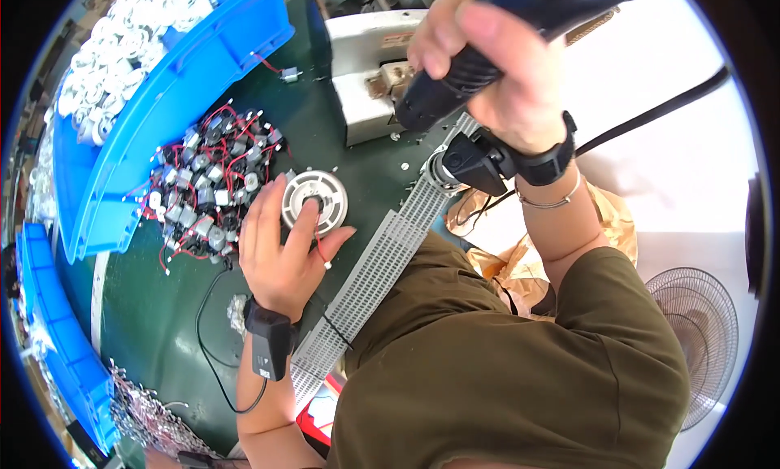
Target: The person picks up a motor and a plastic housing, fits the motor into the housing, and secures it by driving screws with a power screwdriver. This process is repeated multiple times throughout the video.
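Note:
My left hand (pixel 280 258) rests on the green worktop around a white round plastic housing (pixel 331 194) with slots in its face. The index finger presses into its centre, the other fingers lie along its left side, and the thumb reaches to its lower right. A short red wire (pixel 320 251) with a white connector hangs by the thumb. Above, at the upper right, my right hand (pixel 496 62) wraps round a thick black ribbed handle (pixel 443 91). Its far part runs out of the picture, so what it belongs to cannot be told.
A pile of small motors with red wires (pixel 215 180) lies left of my left hand. Beyond it stands a blue bin (pixel 162 87) of white plastic parts. A pale metal machine (pixel 366 103) stands at the back. A perforated grey strip (pixel 366 278) runs along the table's near edge.

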Demonstrator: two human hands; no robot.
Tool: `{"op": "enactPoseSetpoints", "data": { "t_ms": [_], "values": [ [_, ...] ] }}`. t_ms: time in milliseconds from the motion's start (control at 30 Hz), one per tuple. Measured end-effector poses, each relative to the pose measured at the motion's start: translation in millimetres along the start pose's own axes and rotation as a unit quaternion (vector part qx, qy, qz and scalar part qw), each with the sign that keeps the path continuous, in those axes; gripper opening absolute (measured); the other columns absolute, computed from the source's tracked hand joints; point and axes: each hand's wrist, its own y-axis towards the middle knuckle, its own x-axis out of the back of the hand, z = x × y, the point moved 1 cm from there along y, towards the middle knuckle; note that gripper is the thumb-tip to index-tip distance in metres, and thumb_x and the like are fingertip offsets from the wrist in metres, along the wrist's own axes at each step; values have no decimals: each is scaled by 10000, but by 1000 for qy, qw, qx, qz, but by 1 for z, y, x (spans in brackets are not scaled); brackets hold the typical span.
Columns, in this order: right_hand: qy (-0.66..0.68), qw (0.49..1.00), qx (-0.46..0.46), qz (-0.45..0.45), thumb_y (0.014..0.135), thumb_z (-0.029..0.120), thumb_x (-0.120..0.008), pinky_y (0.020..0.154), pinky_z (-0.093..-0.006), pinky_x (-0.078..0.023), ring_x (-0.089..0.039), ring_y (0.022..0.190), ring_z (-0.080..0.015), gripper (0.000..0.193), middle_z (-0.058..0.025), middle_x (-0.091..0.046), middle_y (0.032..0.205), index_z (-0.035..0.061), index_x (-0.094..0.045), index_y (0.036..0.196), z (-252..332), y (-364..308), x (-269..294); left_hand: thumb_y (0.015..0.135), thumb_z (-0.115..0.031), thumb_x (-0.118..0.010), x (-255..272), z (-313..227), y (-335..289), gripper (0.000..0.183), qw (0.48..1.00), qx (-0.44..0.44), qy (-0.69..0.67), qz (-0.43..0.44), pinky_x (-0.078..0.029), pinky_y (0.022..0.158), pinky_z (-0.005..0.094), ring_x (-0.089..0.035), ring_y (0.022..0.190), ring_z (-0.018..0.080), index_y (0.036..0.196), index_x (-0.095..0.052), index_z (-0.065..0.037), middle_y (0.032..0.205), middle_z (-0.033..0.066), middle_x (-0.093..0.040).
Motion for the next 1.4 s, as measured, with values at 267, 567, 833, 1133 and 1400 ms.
{"op": "enactPoseSetpoints", "data": {
  "t_ms": [267, 567, 833, 1133, 1400],
  "values": [
    [-28, 995, -18, 95, 712, 29, -694, 519, -231, -412, -532, 569, -80, 465, -11, -561, 696, -26, -479, 1120, -16, 17, -67, 694, -287, -758, 4, -10, 4, 280, 997, 7, 65, -31, -499, 721, 374, -622, 865, 296, 868, -649, -97, 1060, 164, -618],
    [-6, 993, -36, 113, 715, 19, -688, 532, -218, -430, -539, 574, -73, 481, -12, -573, 678, -37, -469, 1139, -22, 10, -69, 680, -281, -762, 4, -11, 2, 278, 997, 11, 72, -40, -503, 700, 369, -623, 812, 286, 855, -661, -91, 1051, 163, -622],
    [29, 991, -67, 111, 715, -27, -668, 524, -217, -433, -556, 559, -86, 501, -36, -592, 684, -42, -449, 1165, -26, 6, -65, 669, -267, -767, 1, -10, 3, 286, 997, 12, 57, -49, -507, 697, 366, -626, 808, 291, 865, -660, -88, 1049, 163, -622],
    [-87, 991, -36, 92, 716, -57, -663, 522, -218, -436, -564, 556, -87, 549, -38, -598, 690, -47, -418, 1207, -14, 5, -69, 700, -148, -699, 11, 1, -3, 405, 960, 117, -251, 37, -412, 922, 395, -511, 1107, 314, 1056, -533, -48, 1256, 205, -493],
    [-10, 995, -65, 72, 701, -52, -695, 556, -229, -445, -565, 610, -87, 512, -52, -613, 775, -58, -476, 1164, -5, 0, -75, 689, -17, -728, 19, 7, 7, 263, 950, 212, -222, -63, -428, 712, 289, -522, 777, 182, 935, -640, -47, 870, 63, -558]
  ]
}}
